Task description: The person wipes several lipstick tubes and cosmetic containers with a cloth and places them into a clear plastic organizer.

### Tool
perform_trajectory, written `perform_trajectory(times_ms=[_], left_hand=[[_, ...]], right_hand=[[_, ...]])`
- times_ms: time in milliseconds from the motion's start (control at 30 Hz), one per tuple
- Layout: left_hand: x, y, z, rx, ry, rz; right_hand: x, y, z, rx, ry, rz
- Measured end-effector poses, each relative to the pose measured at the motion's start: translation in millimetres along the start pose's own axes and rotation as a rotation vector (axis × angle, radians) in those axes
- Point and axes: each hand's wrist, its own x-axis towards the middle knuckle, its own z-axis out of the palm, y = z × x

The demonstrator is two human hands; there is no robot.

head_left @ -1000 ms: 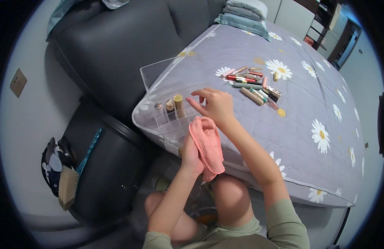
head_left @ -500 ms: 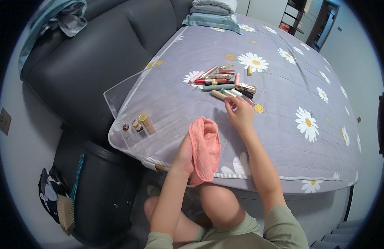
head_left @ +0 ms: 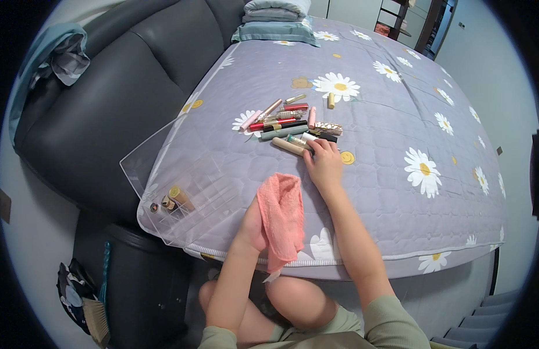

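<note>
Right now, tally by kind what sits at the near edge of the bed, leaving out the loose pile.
Clear organiser: 1
Tubes standing in it: 3
Pink cloth, held in the left hand: 1
Total: 5

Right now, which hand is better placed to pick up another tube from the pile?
Probably the right hand: it already rests on the pile of tubes, fingers touching them. The left hand sits back near the bed's edge, its grip full with the pink cloth.

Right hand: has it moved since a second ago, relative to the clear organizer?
Yes. The right hand has gone from beside the clear organizer out to the pile of cosmetic tubes farther up the bed.
</note>
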Motion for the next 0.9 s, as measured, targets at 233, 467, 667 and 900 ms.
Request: perform_trajectory(times_ms=[233,467,667,900], left_hand=[[10.8,-2.7,-6.1,-0.047,0.031,0.08],[11.8,-5.0,-17.1,-0.082,0.047,0.205],[15.4,-3.8,-11.2,-0.146,-0.022,0.33],[16.4,-3.7,5.0,0.053,-0.182,0.439]], right_hand=[[-0.6,-2.9,3.6,0.032,-0.026,0.06],[1.9,-6.6,-4.3,0.157,-0.015,0.06],[2.6,-44.6,-41.7,0.856,-0.006,0.295],[-30.2,-78.9,-71.2,0.818,-0.153,0.117]])
